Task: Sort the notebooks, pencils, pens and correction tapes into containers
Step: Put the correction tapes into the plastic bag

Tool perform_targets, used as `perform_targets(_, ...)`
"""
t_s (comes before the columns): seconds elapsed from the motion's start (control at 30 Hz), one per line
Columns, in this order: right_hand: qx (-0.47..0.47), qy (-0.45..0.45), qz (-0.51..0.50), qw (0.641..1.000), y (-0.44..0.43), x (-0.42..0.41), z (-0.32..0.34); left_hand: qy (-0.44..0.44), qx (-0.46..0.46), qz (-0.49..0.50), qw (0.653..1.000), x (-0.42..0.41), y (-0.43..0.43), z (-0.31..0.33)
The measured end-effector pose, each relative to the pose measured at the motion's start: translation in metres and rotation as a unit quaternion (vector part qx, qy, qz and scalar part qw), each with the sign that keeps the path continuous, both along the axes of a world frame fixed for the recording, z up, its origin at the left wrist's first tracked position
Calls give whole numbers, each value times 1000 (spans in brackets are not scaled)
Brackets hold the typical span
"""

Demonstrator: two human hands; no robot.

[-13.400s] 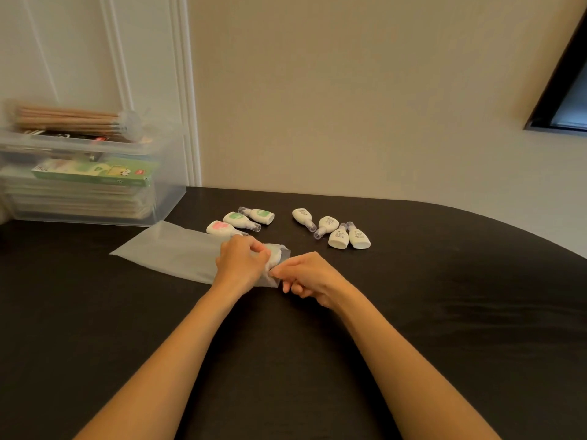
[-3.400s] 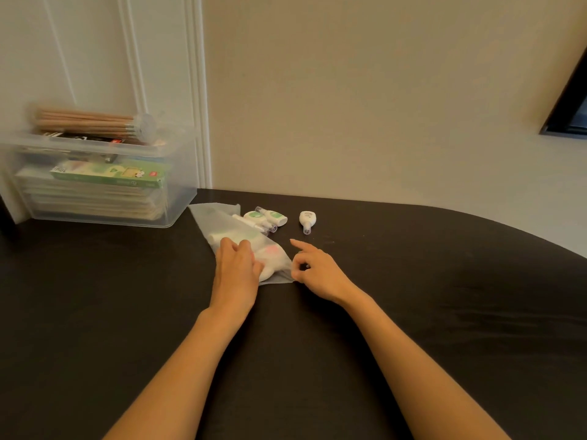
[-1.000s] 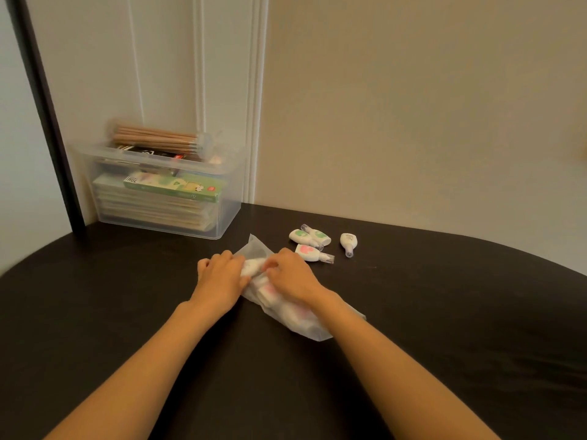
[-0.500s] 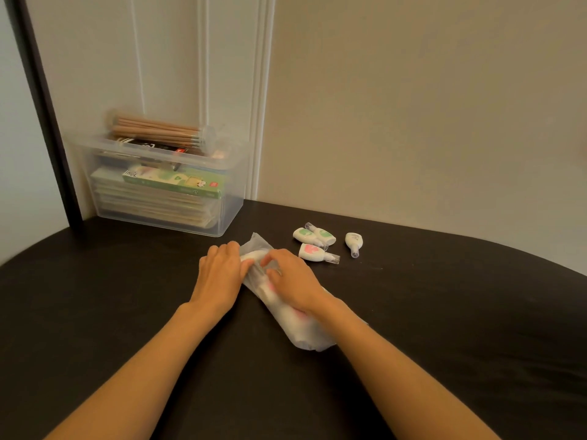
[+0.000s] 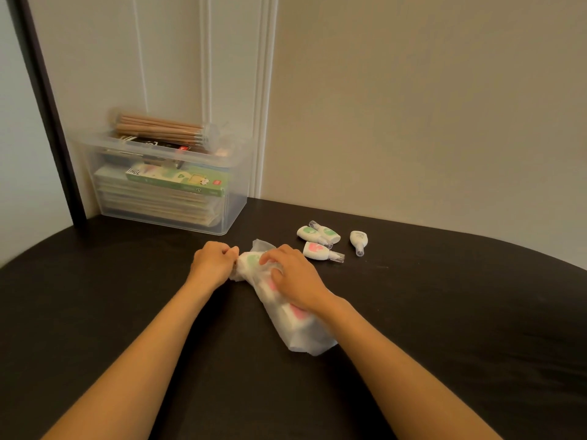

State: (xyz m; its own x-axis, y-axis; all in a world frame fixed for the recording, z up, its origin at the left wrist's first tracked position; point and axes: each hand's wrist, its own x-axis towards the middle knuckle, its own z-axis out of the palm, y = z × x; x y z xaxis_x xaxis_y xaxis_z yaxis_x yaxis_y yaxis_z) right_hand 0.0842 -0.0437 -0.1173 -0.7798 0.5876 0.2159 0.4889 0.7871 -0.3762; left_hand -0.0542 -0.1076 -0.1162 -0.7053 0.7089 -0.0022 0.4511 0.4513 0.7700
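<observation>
A translucent plastic bag [image 5: 305, 335] lies on the black table [image 5: 444, 328] with several white correction tapes showing green and pink through it. My left hand [image 5: 211, 263] pinches the bag's open end at its far left. My right hand [image 5: 293, 279] lies over the bag's middle, fingers curled on it near the opening. Several loose correction tapes lie just beyond: a pink-marked one [image 5: 319, 251], two green-marked ones [image 5: 313, 234], and a white one [image 5: 358, 241] further right.
A clear plastic bin [image 5: 233, 198] stands at the back left against the wall, holding stacked notebooks, a green box [image 5: 178, 182] and a clear tube of wooden pencils [image 5: 162, 131] on top. A dark door frame [image 5: 47, 106] rises at the left.
Over the last second the bag has been bunched narrower under my hands. My left hand has curled tighter onto the bag's open end. The loose tapes have not moved.
</observation>
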Motion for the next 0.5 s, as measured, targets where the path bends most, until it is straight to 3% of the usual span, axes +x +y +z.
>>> perform_targets(0.23,-23,-17,22,999,1,6,3,13,-47,-96,994,-3,-2,0)
perform_targets(0.5,-42,-42,53,997,-4,5,8,28,12,10,999,-3,0,2)
